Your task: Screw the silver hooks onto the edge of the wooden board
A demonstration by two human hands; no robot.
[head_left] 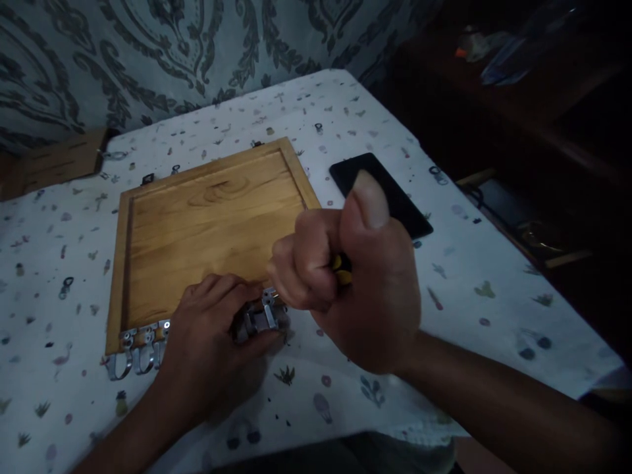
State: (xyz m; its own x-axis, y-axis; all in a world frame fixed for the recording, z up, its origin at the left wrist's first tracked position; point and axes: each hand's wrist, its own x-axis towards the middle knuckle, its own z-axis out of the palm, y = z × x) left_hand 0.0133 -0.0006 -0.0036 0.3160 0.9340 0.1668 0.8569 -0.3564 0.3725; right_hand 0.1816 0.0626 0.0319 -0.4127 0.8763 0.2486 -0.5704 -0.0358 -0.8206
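A shallow wooden tray-like board (212, 217) lies on the patterned tablecloth. Metal hooks (141, 352) are fixed along its near edge. My left hand (212, 342) presses down on a small metal hinge-like fitting (261, 319) at that near edge, fingers closed around it. My right hand (345, 276) is a raised fist, thumb up, wrapped round a tool with a yellow and black handle (342, 270), just above and right of the fitting. The tool's tip is hidden by my fingers.
A black phone (382, 191) lies face down right of the board. A piece of cardboard (54, 161) sits at the far left by the patterned wall. Small metal parts (66, 286) are scattered on the cloth (474, 296). Dark furniture (543, 131) stands to the right.
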